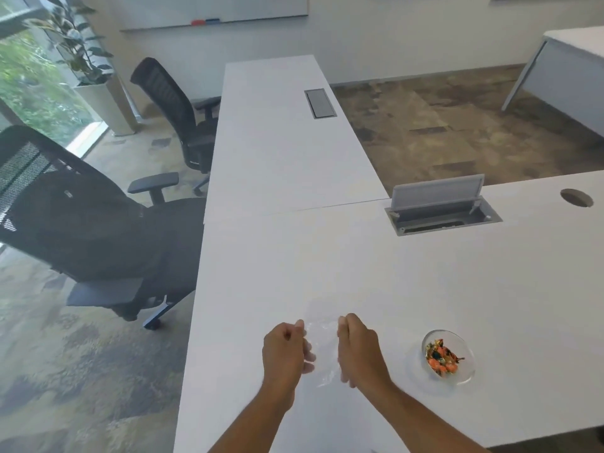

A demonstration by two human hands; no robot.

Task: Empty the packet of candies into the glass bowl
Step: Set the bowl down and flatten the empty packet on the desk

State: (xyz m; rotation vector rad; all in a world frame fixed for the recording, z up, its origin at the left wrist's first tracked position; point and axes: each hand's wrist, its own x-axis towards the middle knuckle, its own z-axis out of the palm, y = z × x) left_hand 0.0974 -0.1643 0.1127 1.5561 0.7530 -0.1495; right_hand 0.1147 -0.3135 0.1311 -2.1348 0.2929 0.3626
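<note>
A clear plastic packet [322,348] is stretched between my two hands over the white desk; it looks empty and is hard to make out. My left hand [286,349] pinches its left edge and my right hand [358,348] pinches its right edge. To the right of my right hand, a small glass bowl [457,376] stands on the desk with several wrapped candies [441,356] inside, orange, gold and dark. The bowl is apart from both hands.
The white desk [359,273] runs away from me and to the right. An open cable hatch [441,210] sits behind the bowl, a closed one [320,103] farther back. Two black office chairs [98,230] stand left of the desk edge.
</note>
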